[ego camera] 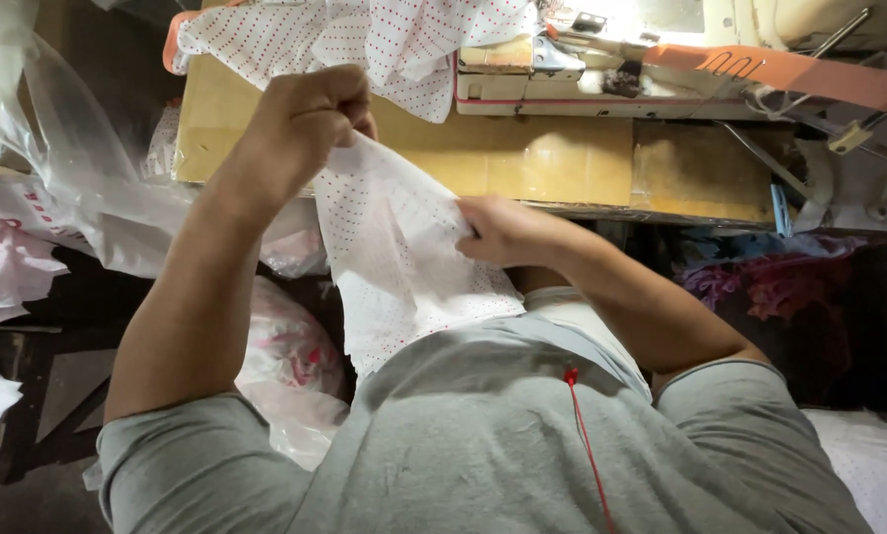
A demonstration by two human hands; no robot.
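Note:
A piece of white cloth with small red dots (399, 257) hangs between my hands, in front of my grey shirt. My left hand (305, 124) is raised over the table edge and pinches the cloth's upper corner in a closed fist. My right hand (503, 232) grips the cloth's right edge lower down, close to my body. The cloth's bottom end lies against my lap.
A yellow-brown sewing table (522, 158) with a white sewing machine (602, 59) stands ahead. More dotted cloth (384, 40) is heaped on the table's left end. Clear plastic bags of fabric (77, 198) sit at my left. Purple cloth (760, 282) lies under the table at right.

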